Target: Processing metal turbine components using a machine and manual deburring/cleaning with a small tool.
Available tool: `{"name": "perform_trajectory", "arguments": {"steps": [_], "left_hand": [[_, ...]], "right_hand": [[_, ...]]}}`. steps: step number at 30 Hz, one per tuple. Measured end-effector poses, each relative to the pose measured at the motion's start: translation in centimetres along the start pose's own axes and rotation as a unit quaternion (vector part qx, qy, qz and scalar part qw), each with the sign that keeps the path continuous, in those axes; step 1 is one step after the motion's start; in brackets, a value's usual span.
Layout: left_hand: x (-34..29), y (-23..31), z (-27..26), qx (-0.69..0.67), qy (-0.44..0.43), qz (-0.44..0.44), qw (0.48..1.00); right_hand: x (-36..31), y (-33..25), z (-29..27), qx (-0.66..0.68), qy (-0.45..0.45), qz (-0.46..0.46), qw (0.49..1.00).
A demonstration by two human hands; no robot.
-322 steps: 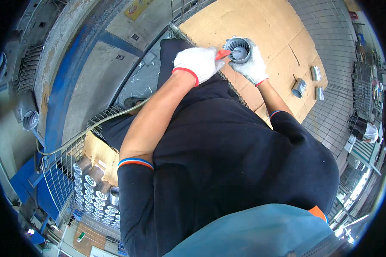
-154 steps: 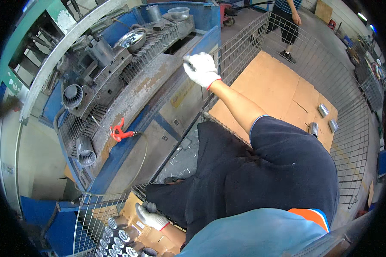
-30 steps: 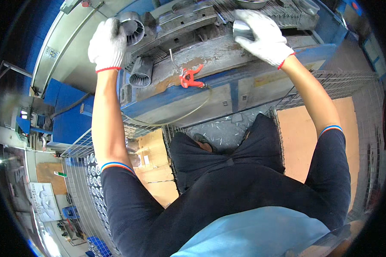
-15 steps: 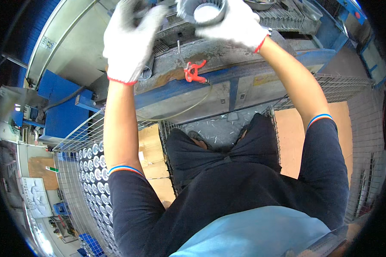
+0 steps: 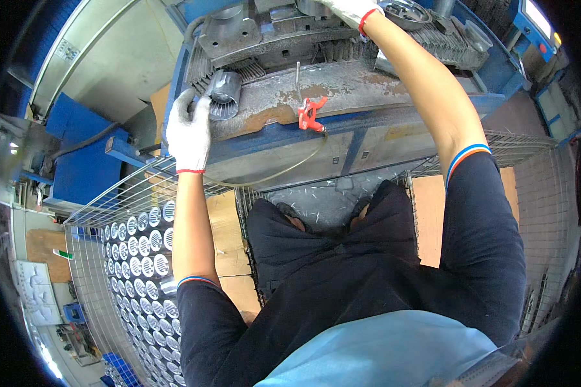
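Observation:
My left hand (image 5: 188, 134), in a white knit glove with greyed fingertips, is at the bench's left front edge. Its thumb and fingers are apart, close beside a slotted metal cylinder (image 5: 226, 95) lying on the bench; whether they touch it is unclear. My right hand (image 5: 354, 9), gloved too, is at the top edge and partly cut off. Its fingers are at the side of another round metal part (image 5: 314, 8), which sits over the machine's metal fixture and is also cut off by the edge.
A red air gun (image 5: 311, 115) with a clear hose hangs at the bench front. A metal block (image 5: 229, 33) stands at the far left. On the right are a round metal dish (image 5: 405, 13) and bellows covers. A wire cage (image 5: 119, 200) on my left holds rows of slotted cylinders.
My left hand has come down and left to beside the slotted cylinder. My right hand has moved up and away with the round metal part, toward the fixture.

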State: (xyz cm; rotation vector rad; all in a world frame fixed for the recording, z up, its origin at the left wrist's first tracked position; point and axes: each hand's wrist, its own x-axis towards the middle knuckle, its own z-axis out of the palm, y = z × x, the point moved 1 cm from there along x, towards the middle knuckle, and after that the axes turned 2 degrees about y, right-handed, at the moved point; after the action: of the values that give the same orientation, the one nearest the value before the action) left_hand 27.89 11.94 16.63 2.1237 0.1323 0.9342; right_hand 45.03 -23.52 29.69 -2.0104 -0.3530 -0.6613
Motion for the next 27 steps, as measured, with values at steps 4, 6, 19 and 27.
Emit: {"name": "perform_trajectory", "arguments": {"steps": [4, 6, 19, 27], "left_hand": [[-0.1, 0.2, -0.2, 0.189, -0.046, 0.063, 0.979], [0.5, 0.3, -0.2, 0.223, -0.072, 0.074, 0.969], [1.8, -4.2, -0.2, 0.324, -0.086, 0.153, 0.930], [-3.1, -1.4, -3.5, -0.252, 0.045, -0.042, 0.966]], "right_hand": [[0.2, -0.1, -0.1, -0.024, -0.039, -0.017, 0.999], [0.2, -0.2, -0.5, -0.081, -0.042, -0.005, 0.996], [-2.6, -0.9, -2.5, -0.222, 0.007, 0.038, 0.974], [-19.9, 5.8, -11.5, 0.105, 0.092, -0.006, 0.990]]}}
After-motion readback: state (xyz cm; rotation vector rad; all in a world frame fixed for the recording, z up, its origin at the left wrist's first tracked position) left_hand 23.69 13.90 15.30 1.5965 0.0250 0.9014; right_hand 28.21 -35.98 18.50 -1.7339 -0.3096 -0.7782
